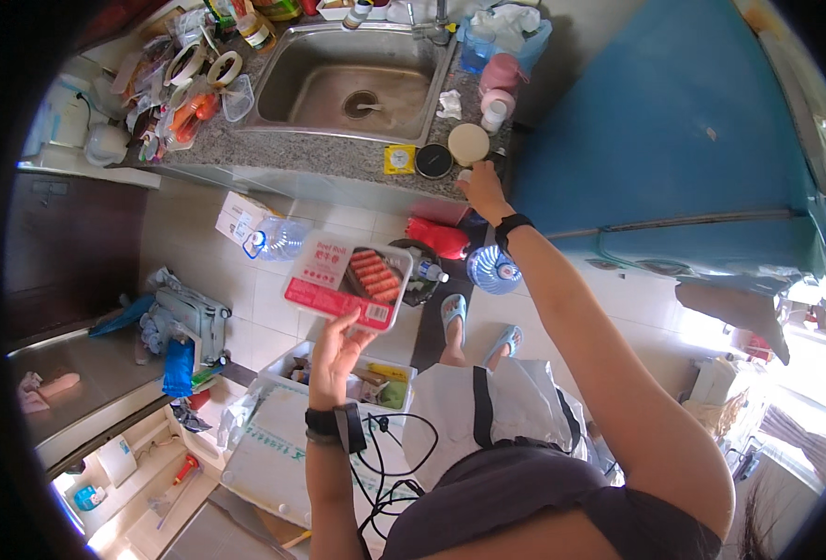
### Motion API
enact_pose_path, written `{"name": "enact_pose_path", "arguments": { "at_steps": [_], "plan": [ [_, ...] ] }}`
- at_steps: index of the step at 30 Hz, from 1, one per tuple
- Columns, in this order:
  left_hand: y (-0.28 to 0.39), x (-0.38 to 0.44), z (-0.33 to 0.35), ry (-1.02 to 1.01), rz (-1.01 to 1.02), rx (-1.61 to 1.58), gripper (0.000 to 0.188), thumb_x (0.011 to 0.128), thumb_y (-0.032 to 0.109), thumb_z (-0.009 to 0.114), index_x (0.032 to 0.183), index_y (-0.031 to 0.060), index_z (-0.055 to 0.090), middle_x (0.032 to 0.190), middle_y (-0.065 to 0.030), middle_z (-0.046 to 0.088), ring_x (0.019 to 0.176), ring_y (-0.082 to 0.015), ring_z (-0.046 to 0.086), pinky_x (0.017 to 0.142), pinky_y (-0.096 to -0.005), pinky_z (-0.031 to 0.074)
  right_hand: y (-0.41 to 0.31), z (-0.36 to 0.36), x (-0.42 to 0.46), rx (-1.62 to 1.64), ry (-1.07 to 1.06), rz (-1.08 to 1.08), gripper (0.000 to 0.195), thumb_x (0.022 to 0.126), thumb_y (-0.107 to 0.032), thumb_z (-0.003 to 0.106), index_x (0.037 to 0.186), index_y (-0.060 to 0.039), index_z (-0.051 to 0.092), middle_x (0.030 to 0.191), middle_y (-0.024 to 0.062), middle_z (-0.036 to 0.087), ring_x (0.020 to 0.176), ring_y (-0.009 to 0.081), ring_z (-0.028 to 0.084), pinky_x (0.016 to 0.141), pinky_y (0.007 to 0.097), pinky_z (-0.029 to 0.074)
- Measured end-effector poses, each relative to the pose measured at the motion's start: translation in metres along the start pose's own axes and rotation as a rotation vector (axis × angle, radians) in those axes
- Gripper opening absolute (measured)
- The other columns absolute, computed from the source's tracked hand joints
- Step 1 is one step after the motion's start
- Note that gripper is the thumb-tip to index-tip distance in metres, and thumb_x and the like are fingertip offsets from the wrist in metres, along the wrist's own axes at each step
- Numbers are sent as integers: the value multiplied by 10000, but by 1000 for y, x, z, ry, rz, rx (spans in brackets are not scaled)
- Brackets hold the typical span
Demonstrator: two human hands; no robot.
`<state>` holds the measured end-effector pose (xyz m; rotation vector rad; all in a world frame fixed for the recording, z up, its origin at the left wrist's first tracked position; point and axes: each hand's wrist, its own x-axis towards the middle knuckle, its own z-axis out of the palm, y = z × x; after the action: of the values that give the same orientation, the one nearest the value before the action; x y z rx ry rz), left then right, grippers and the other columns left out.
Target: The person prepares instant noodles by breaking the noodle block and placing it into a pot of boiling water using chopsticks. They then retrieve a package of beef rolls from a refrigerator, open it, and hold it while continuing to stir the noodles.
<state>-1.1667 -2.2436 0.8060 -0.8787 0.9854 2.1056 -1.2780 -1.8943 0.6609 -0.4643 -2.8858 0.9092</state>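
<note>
My left hand (334, 357) holds a flat plastic tray of beef rolls (315, 276) by its near edge, above the floor. The tray has a printed red and white label with a picture of the rolls. At the counter's front right corner, my right hand (486, 192) reaches down with bent fingers. A small whitish thing (465, 175) shows at its fingertips; whether it is gripped I cannot tell. Just beyond the fingers stands a round cream-coloured lid or container (468, 144). A round black-topped container (433, 161) and a yellow packet (400, 159) lie to its left.
A steel sink (266, 105) is set into the granite counter (301, 148). Pink bottles (502, 73) stand to its right, beside a blue refrigerator (651, 140). Water jugs (495, 269), a white bin of packages (413, 381) and a foam box (266, 448) occupy the floor.
</note>
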Motion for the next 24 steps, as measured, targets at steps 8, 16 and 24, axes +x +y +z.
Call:
{"name": "enact_pose_path", "arguments": {
  "at_steps": [8, 16, 24],
  "plan": [
    [88, 154, 23, -24, 172, 42, 388, 817, 36, 648, 1157, -9, 467, 1148, -152, 471, 1072, -311, 487, 870, -512, 503, -3, -10, -11, -148, 51, -145, 372, 806, -233, 673, 1019, 34, 525, 993, 209, 519, 942, 357, 522, 791, 397, 474],
    [106, 257, 32, -75, 349, 115, 475, 776, 64, 718, 1180, 13, 473, 1138, -156, 510, 1061, -315, 514, 886, -486, 506, 47, -66, -68, 359, 124, 280, 355, 810, -157, 681, 1051, 32, 502, 924, 150, 584, 792, 217, 603, 713, 309, 499],
    [104, 261, 53, -121, 285, 470, 403, 881, 269, 649, 1137, -11, 513, 1106, -125, 568, 1017, -222, 582, 908, -419, 515, 78, -92, -119, 347, 106, 453, 309, 798, -107, 684, 1013, 40, 519, 890, 143, 611, 751, 178, 622, 635, 272, 514]
  ]
}}
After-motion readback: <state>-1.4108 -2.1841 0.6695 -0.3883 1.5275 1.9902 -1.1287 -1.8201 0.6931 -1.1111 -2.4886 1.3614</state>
